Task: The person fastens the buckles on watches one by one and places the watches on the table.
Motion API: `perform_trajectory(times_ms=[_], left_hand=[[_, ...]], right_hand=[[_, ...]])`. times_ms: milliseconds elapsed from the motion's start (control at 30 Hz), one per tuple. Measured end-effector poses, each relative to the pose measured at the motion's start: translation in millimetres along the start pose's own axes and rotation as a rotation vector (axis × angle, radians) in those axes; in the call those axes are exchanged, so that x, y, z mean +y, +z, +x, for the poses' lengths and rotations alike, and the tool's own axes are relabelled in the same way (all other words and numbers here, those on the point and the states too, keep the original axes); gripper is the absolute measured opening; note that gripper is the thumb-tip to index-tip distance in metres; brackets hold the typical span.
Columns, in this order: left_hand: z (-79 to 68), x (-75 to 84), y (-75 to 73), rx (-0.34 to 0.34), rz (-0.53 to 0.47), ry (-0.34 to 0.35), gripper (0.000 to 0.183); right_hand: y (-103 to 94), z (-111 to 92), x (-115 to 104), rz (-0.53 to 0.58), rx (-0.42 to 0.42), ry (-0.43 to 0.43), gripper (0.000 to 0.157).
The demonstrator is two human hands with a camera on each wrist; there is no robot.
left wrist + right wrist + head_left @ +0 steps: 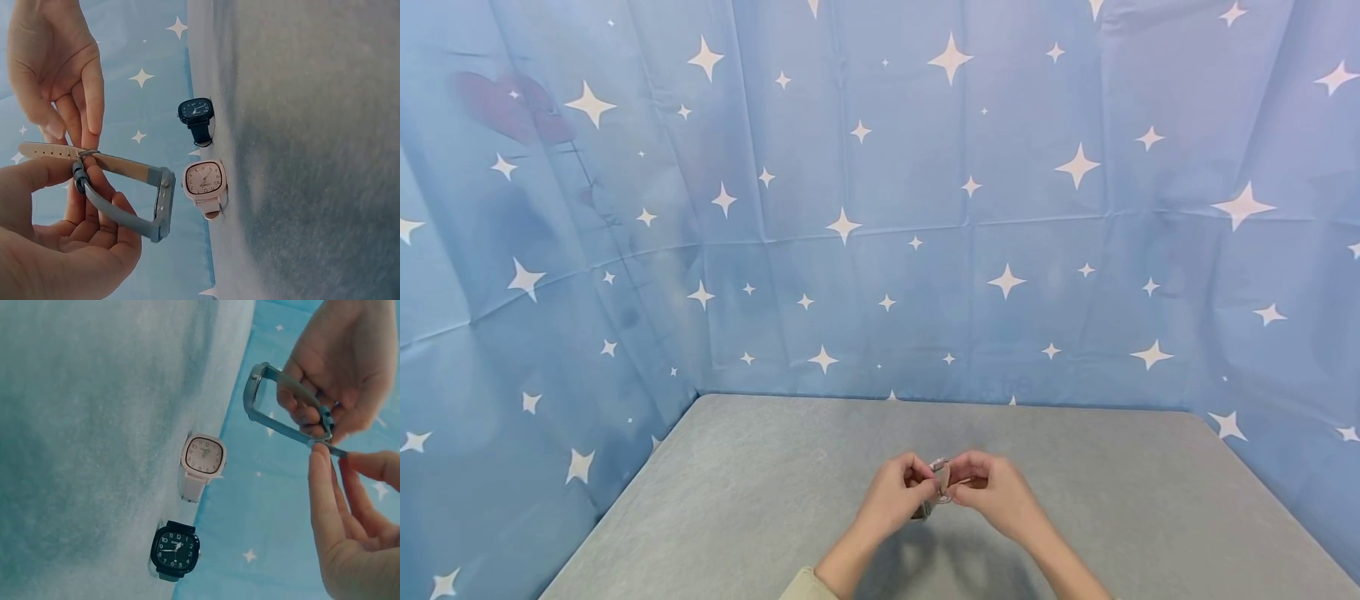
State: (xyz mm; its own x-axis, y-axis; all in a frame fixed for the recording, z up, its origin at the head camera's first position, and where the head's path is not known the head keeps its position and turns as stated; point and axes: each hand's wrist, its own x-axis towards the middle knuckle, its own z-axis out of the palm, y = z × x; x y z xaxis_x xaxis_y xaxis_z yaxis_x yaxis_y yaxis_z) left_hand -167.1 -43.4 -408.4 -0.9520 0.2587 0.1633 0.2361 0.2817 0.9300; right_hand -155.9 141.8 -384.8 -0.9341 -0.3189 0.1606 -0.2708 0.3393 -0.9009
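Observation:
Between my two hands a wristwatch with a grey-blue strap (122, 215) is held off the table, its strap bent into a loop. Its case (164, 206) is seen edge-on, so the dial is hidden. My left hand (891, 496) grips the strap by the metal buckle (80, 170), thumb on one side and curled fingers on the other. With thumb and fingertips, my right hand (1000, 492) pinches the strap's holed end (336, 450), which passes through the buckle. The strap's inner side is beige in the left wrist view.
A pink watch (205, 178) and a black watch (197, 109) rest on the grey table (760, 500) side by side, dials showing in both wrist views. A blue curtain with white stars (910, 167) borders the table at the back and sides.

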Motion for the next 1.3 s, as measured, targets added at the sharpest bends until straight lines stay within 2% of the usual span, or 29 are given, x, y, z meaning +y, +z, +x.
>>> perform_trajectory(times_ms=[167,300,533,733,1033,1300], left_hand=[[-0.2,0.4,-1.3,-0.062,-0.067,-0.024,0.012],[-1.1,2.2,-2.8,-0.111,-0.134,-0.030,0.017],[-0.5,2.6,-5.3,-0.131,-0.223,-0.009,0.018],[0.6,2.4,-7.9,-0.147,-0.243,-0.005,0.020],[1.4,0.3,-8.7,-0.116,-0.357,-0.012,0.026],[0.2,5.2,-8.6,-0.038,-0.353,-0.050,0.026]], right_hand=[[-1.9,0.6,0.3,0.019,-0.017,-0.013,0.024],[-1.8,0.5,0.6,0.015,0.006,-0.015,0.024],[-0.3,-0.2,-1.0,-0.013,0.092,-0.022,0.022],[1.6,-0.3,-3.1,0.010,0.150,-0.059,0.025],[4.9,-2.7,-6.4,0.050,0.227,-0.071,0.020],[3.9,-4.7,-6.2,0.041,0.227,-0.116,0.018]])
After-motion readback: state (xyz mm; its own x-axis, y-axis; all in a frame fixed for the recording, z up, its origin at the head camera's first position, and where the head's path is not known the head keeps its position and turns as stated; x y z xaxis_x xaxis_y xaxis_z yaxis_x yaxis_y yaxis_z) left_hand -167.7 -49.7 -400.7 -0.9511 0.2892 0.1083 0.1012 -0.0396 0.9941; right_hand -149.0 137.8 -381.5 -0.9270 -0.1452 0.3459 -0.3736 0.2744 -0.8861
